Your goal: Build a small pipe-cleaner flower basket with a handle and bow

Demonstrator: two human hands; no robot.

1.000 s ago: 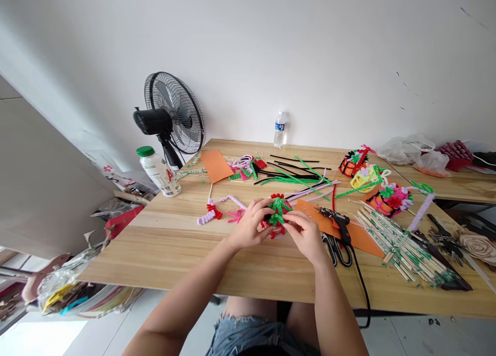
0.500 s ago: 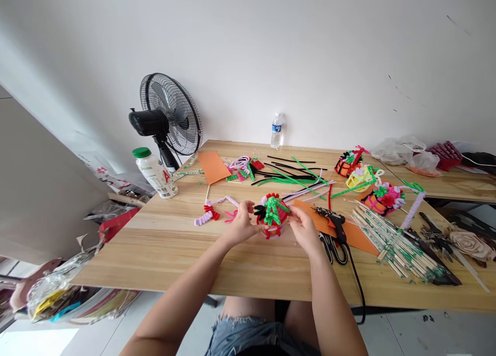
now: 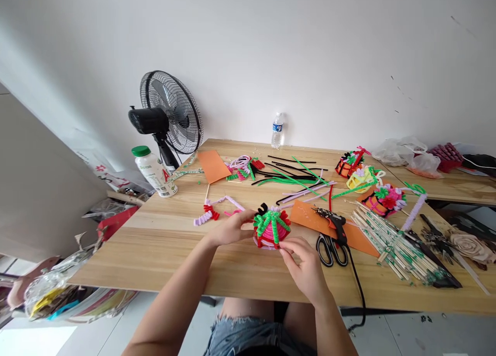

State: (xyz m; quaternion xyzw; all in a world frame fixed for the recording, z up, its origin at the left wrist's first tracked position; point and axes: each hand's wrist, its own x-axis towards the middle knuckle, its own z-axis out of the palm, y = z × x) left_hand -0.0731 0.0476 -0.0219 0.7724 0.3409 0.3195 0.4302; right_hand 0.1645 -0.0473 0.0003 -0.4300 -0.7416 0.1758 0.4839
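Note:
A small pipe-cleaner basket [image 3: 272, 231] in pink and red, topped with green strands, a black curl and a red bloom, is between my hands over the table's front part. My left hand [image 3: 235, 227] grips its left side, thumb and fingers closed on it. At the lower right rim, my right hand [image 3: 301, 258] pinches the edge with thumb and forefinger. A curled lilac and red pipe-cleaner piece [image 3: 207, 216] lies to the left. Right of the basket are an orange sheet [image 3: 306, 215], a glue gun [image 3: 332, 220] and black-handled scissors [image 3: 331, 251].
Loose black, green and lilac pipe cleaners [image 3: 296, 175] spread behind. Finished-looking flower baskets [image 3: 382, 198] and a bundle of wrapped sticks [image 3: 399, 247] occupy the right. A white bottle [image 3: 157, 175], fan [image 3: 170, 115] and water bottle [image 3: 277, 131] stand farther back. The glue gun's cord [image 3: 358, 278] hangs over the front edge.
The basket has been turned, showing its pink side under the green strands, and sits slightly lower. My right hand has moved down toward me, to the lower right rim.

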